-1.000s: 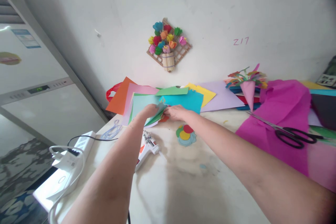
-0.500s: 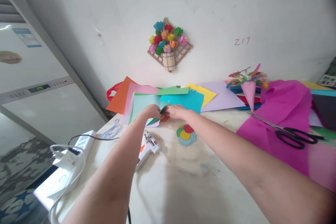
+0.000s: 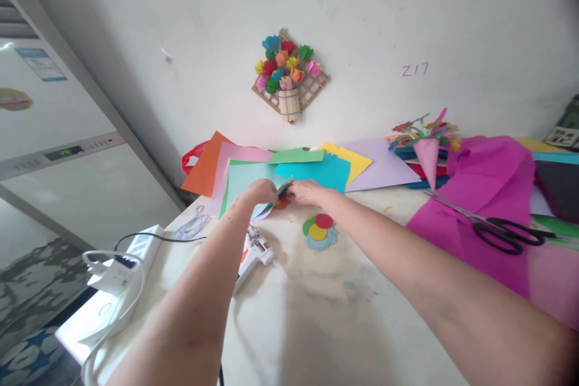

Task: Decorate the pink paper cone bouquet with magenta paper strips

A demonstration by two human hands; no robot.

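Observation:
Both my arms reach far across the table to a fan of coloured paper sheets [image 3: 316, 170] lying against the wall. My left hand [image 3: 260, 191] and my right hand [image 3: 308, 192] meet over the sheets' front edge. Between their closed fingertips they pinch a small green paper piece [image 3: 284, 187]. A light-teal sheet [image 3: 244, 178] lies under my left hand. Just in front of my right hand lies a small cut-out of red, yellow, green and blue rounds [image 3: 319, 231].
A white glue gun [image 3: 254, 252] lies under my left forearm. At the left edge sits a white power strip [image 3: 136, 253] with cables. Black scissors [image 3: 502, 232] rest on magenta paper [image 3: 488, 205] at right. A paper bouquet cone [image 3: 427, 145] lies at the back. A paper-flower decoration [image 3: 289, 75] hangs on the wall.
The green piece between my fingers has been gathered smaller and lifted slightly. Both hands stay at the same spot.

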